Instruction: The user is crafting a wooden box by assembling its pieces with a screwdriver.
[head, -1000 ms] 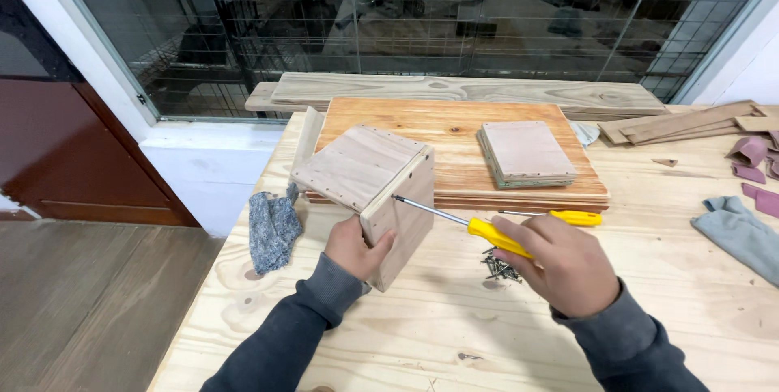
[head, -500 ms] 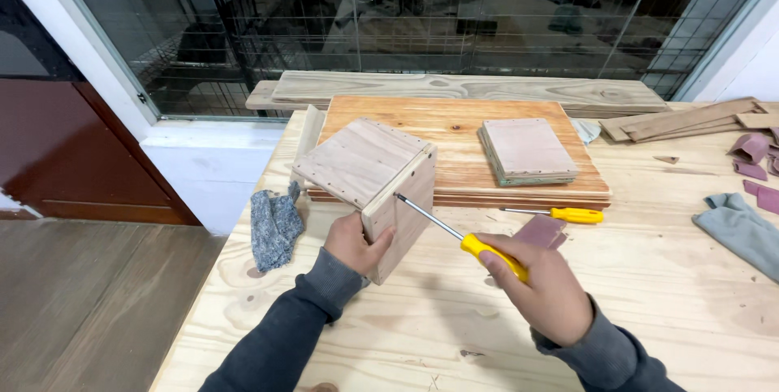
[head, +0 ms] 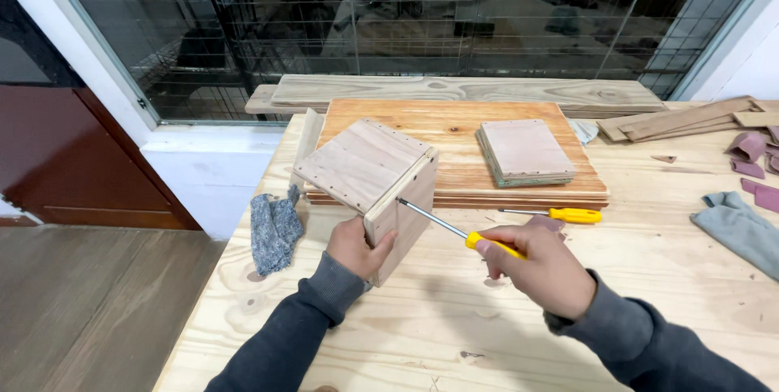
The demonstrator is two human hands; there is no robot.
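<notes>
On the desk [head: 649,278], the box [head: 375,185] stands left of the screwdriver [head: 458,231]; a board [head: 462,148] lies behind, with a rag [head: 274,230] left.

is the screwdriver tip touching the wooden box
Touching: the head view shows the screwdriver shaft's tip meeting the wooden box front face near its upper edge.

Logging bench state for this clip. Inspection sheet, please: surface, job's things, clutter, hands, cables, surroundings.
Surface: pale wooden table, knots showing.
Job's things: wooden box tilted on the table; yellow-handled screwdriver, tip at the box's side panel.
Clutter: second screwdriver, stacked board, small square panel, grey rag, grey cloth, wood offcuts.
Hands: left hand grips the box's lower edge; right hand holds the screwdriver handle.
Cables: nothing seen.
Surroundings: wire-mesh window, wooden floor.
</notes>
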